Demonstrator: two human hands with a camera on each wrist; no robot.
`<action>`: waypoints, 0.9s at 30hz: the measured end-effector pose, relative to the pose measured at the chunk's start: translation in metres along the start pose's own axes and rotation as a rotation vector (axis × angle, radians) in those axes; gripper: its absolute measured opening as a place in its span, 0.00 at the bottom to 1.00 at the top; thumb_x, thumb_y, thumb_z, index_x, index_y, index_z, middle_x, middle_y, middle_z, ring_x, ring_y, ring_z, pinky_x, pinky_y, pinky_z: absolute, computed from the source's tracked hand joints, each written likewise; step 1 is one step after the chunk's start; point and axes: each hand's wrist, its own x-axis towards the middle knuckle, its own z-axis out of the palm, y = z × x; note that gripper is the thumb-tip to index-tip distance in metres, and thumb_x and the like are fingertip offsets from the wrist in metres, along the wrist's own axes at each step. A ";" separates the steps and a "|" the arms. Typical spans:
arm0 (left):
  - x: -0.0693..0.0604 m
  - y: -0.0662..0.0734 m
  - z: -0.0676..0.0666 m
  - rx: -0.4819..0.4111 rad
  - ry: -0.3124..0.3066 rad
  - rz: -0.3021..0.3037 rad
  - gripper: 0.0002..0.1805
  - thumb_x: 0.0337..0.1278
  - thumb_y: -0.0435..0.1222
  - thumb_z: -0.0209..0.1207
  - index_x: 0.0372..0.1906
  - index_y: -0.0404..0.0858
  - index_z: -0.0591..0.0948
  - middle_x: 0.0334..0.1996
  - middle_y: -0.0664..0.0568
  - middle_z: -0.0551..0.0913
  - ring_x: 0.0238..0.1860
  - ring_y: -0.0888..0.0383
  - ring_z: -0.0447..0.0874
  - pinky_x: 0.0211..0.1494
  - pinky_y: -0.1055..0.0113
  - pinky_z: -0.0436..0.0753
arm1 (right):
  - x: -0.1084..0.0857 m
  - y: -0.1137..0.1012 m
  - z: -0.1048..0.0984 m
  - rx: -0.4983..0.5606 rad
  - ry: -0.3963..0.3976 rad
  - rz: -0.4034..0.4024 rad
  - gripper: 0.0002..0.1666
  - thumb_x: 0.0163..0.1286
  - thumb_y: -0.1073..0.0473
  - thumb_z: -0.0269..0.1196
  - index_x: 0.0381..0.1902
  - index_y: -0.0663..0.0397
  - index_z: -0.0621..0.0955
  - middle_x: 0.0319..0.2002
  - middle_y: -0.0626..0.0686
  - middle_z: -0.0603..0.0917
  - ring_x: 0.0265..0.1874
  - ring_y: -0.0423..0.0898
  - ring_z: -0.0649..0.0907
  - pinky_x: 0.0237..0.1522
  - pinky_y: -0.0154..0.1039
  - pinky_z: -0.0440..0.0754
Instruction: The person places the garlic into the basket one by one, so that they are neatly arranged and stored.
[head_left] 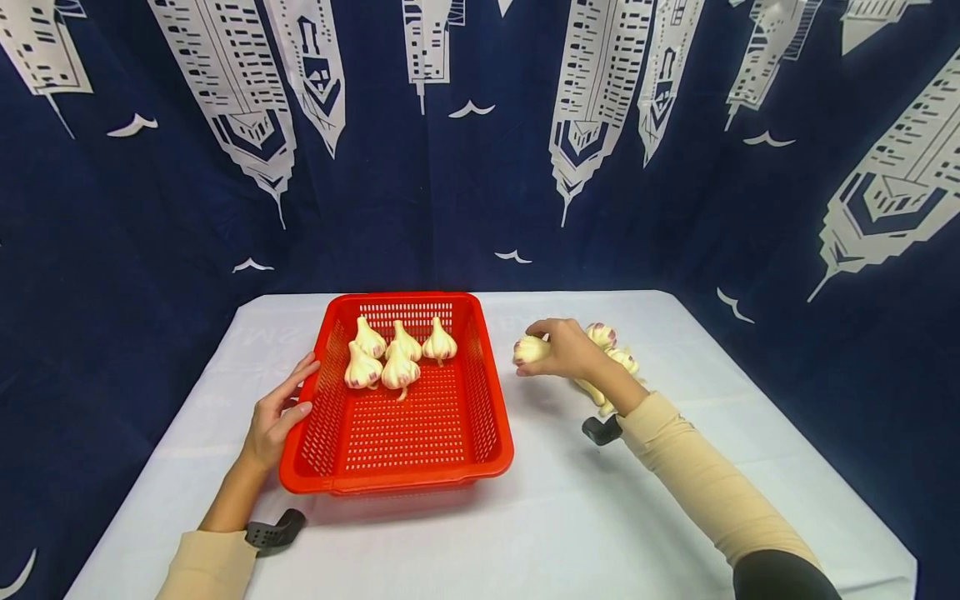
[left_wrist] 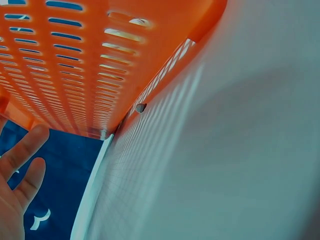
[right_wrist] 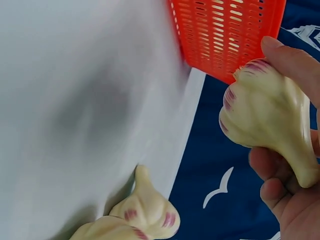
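Note:
My right hand [head_left: 566, 350] pinches a garlic bulb [head_left: 531, 350] above the table, to the right of the basket. Close up in the right wrist view, the thumb lies along one side of this pale, purple-streaked bulb [right_wrist: 265, 102] and fingers curl on the other. My left hand [head_left: 273, 421] touches the left rim of the red basket [head_left: 497, 417] with fairly straight fingers. Several garlic bulbs [head_left: 401, 371] sit toward the back of the basket. More garlic bulbs [head_left: 602, 335] lie on the table, partly hidden behind my right hand and wrist.
A white cloth covers the table [head_left: 600, 517] beneath the basket. Behind it hangs a dark blue curtain [head_left: 480, 183] printed with white buildings and birds. Dark wrist devices [head_left: 276, 531] are worn on both wrists.

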 end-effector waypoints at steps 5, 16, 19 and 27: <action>0.001 0.001 0.000 0.003 0.000 0.003 0.30 0.53 0.28 0.51 0.66 0.29 0.73 0.70 0.37 0.67 0.43 0.68 0.77 0.41 0.79 0.76 | 0.003 -0.005 -0.003 0.001 0.016 -0.003 0.36 0.40 0.48 0.82 0.46 0.59 0.86 0.36 0.52 0.86 0.29 0.47 0.79 0.31 0.39 0.77; 0.000 0.000 0.001 0.017 0.004 0.008 0.30 0.53 0.28 0.52 0.66 0.29 0.73 0.70 0.37 0.67 0.43 0.70 0.77 0.42 0.79 0.75 | 0.007 -0.015 -0.009 -0.005 0.044 -0.038 0.32 0.38 0.50 0.83 0.41 0.58 0.84 0.37 0.53 0.83 0.34 0.49 0.80 0.35 0.42 0.77; 0.000 -0.001 0.001 0.016 0.007 0.016 0.30 0.53 0.28 0.51 0.65 0.29 0.74 0.70 0.36 0.68 0.43 0.70 0.78 0.42 0.79 0.75 | 0.010 -0.017 -0.011 -0.009 0.039 -0.048 0.34 0.38 0.50 0.83 0.43 0.58 0.85 0.37 0.53 0.83 0.35 0.50 0.80 0.36 0.42 0.77; 0.000 -0.001 0.001 0.016 0.009 0.027 0.30 0.53 0.27 0.51 0.65 0.28 0.74 0.69 0.36 0.68 0.42 0.69 0.77 0.41 0.79 0.75 | 0.015 -0.024 -0.021 -0.022 0.069 -0.015 0.45 0.37 0.48 0.83 0.53 0.60 0.80 0.41 0.53 0.85 0.37 0.51 0.82 0.40 0.44 0.78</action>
